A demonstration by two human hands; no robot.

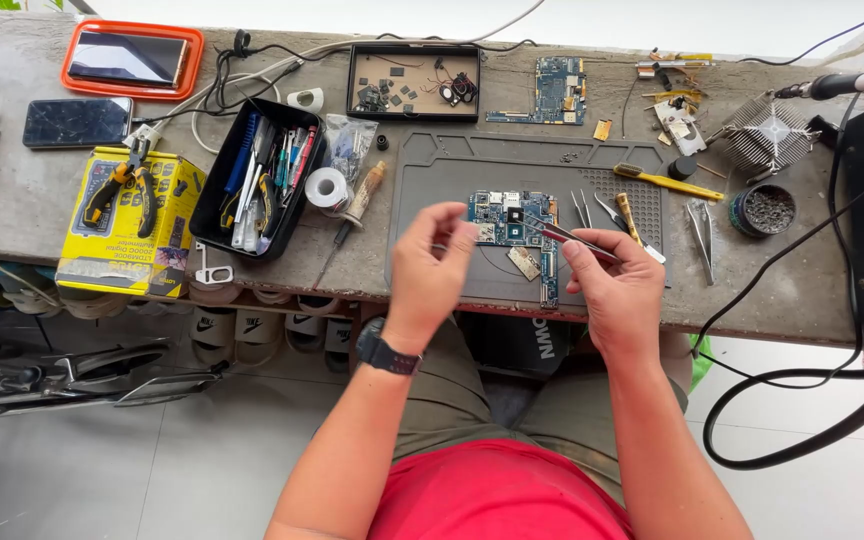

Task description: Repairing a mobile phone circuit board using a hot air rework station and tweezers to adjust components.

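Note:
A blue circuit board point(512, 222) lies on a grey work mat point(452, 165) at the middle of the bench. My right hand point(614, 290) grips slim metal tweezers point(564, 234) whose tips reach over the board. My left hand point(430, 268), with a dark wristwatch on its wrist, hovers at the board's left edge with thumb and fingers pinched together; whether something tiny sits between them cannot be told. A small metal shield piece point(524, 263) rests on the mat just below the board.
A black tool tray point(257, 180), a solder roll point(327, 187), a yellow box with pliers point(130, 220), a parts tray point(414, 82), a second board point(550, 92), spare tweezers point(700, 232), a yellow knife point(667, 181), a heat sink point(770, 132), two phones point(77, 122) and cables crowd the bench.

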